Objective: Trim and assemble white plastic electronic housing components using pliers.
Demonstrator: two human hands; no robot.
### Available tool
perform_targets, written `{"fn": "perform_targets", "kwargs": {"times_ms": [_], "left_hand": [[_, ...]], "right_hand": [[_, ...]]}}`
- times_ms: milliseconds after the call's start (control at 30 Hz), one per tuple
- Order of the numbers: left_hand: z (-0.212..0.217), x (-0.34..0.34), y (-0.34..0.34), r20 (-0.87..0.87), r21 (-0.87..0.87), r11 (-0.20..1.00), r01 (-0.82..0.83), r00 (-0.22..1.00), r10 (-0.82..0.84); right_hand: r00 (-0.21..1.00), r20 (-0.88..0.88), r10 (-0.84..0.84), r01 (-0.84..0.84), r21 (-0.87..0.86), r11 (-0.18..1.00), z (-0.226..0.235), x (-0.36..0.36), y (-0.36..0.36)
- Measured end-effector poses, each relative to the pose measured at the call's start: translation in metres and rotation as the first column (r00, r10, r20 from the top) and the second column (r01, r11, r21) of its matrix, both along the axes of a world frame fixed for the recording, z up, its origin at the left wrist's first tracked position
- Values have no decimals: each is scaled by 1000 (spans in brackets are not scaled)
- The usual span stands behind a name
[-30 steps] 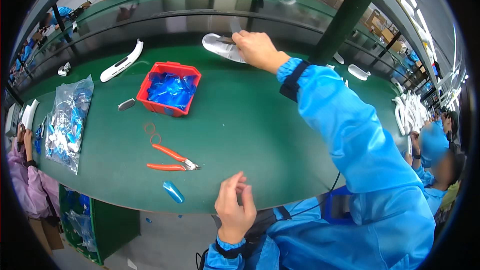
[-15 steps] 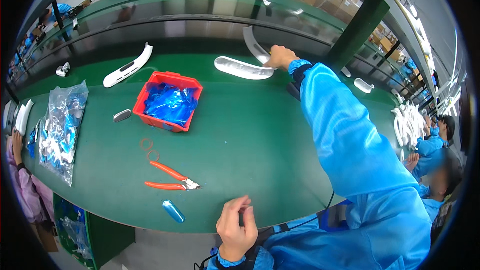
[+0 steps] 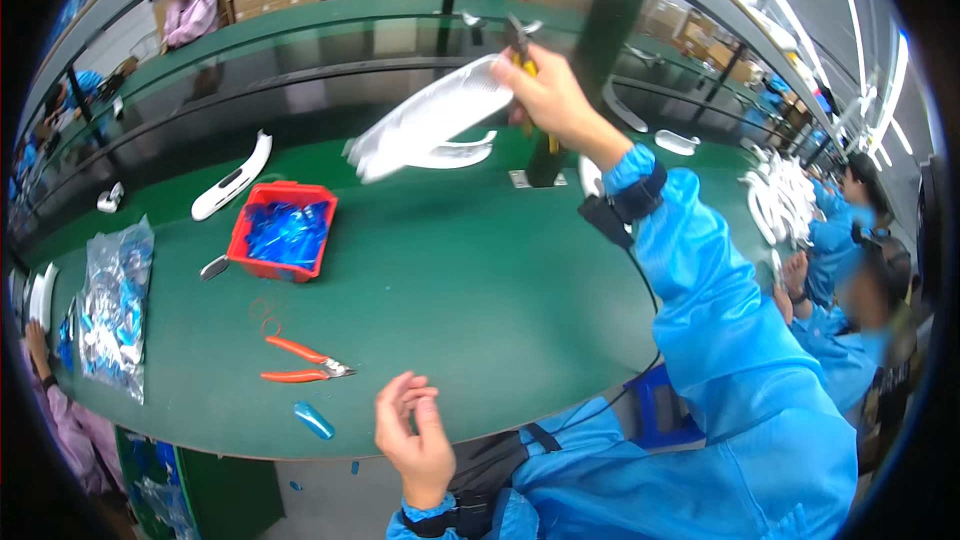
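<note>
Head view: white shell (image 3: 432,118) is above the green table's (image 3: 480,285) far edge.
Right hand (image 3: 556,100): pinches the shell's upper end, with yellow-handled pliers (image 3: 528,67) in the same grasp.
Left hand (image 3: 415,432): empty, loosely curled, at the near edge.
Shell: probably light, stiff, slick, scratch-prone; best held by its rim.

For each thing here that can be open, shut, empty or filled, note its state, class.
Right hand, closed on white part and yellow tool
Left hand, empty, half open
Yellow tool, held; open or shut unclear
Orange pliers, open
Red bin, uncovered, holding blue film
Clear bag, holding pieces; sealed or not unclear
</note>
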State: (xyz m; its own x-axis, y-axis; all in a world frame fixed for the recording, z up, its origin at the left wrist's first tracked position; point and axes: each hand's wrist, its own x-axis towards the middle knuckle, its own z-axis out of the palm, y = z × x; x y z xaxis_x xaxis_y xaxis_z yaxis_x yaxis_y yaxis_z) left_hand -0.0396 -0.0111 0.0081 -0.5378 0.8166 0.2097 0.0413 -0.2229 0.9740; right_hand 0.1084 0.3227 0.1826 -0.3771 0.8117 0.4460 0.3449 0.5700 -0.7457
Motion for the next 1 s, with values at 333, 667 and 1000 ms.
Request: {"fn": "perform_targets", "kwargs": {"times_ms": [333, 667, 1000], "left_hand": [[11, 24, -16, 482, 195, 641, 742, 497, -722], [-40, 91, -52, 775, 291, 601, 745, 185, -605], [-42, 101, -52, 820, 274, 669, 691, 196, -538]], "right_hand": [[727, 279, 627, -428, -529, 732, -39, 53, -155], [981, -173, 86, -165, -519, 839, -101, 55, -200], [944, -315, 102, -278, -589, 759, -115, 43, -260]]}}
